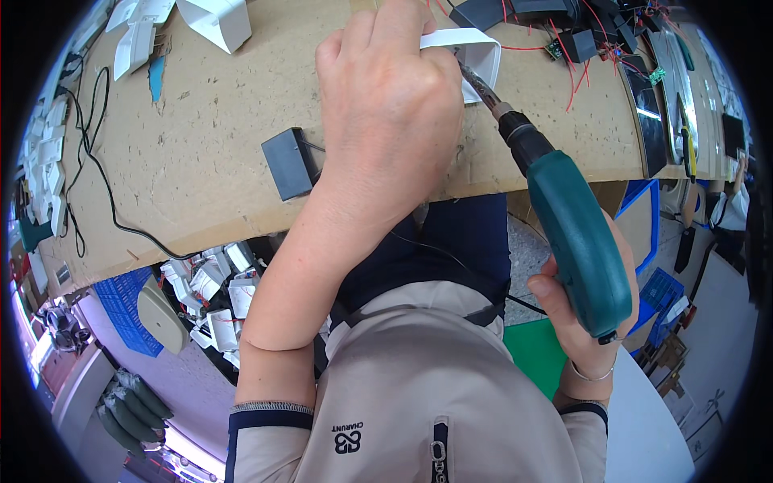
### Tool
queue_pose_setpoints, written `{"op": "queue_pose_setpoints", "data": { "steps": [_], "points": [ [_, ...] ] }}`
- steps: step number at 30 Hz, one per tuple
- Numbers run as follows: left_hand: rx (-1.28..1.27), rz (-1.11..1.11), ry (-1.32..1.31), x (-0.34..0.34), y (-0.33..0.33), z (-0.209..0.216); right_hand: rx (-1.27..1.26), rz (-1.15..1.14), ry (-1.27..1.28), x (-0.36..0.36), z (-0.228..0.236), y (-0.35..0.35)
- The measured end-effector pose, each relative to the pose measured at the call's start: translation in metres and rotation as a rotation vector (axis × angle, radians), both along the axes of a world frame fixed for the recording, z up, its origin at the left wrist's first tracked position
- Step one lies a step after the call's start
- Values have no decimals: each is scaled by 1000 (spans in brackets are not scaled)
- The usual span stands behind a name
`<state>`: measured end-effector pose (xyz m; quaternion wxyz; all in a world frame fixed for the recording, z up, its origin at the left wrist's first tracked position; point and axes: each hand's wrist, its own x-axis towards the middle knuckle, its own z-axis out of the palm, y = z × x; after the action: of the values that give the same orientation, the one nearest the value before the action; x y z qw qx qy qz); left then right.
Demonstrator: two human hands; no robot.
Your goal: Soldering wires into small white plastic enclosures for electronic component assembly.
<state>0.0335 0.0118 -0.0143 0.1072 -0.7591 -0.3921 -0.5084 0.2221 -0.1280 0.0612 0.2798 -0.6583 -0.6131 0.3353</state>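
Observation:
My right hand (592, 310) is wrapped round the green body of a soldering gun (576, 229), thumb along its near side. The gun's black collar and dark metal tip point up and left into a white plastic housing (481, 55). My left hand (390, 101) is closed on that housing at the table's far middle, its back toward me, so its fingertips are mostly hidden. Whether the tip touches anything inside is hidden too. Left of my left wrist lies a small black box (288, 165) with a dark wire running under my forearm.
Black parts with red wires (564, 36) lie at the far right of the cardboard-covered table (217, 153). White housings (217, 20) sit at the far left, near a black cable (105, 161). Below the left edge, a bin holds white parts (217, 294) beside a blue crate (129, 314).

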Motion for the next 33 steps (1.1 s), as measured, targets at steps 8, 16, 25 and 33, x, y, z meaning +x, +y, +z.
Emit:
{"op": "queue_pose_setpoints", "data": {
  "steps": [8, 16, 25, 33],
  "points": [
    [376, -102, -202, 2, 20, -28, -34, -31, 73, 0, 3, -4],
    [385, -98, -182, -2, 31, -41, -89, -13, 71, -4, 9, -2],
    [-429, 96, 208, -7, -15, 20, -112, -18, 61, 2, 5, -7],
    [-26, 44, 167, -1, 1, -3, -119, -45, 98, 1, 6, -7]
  ]
}}
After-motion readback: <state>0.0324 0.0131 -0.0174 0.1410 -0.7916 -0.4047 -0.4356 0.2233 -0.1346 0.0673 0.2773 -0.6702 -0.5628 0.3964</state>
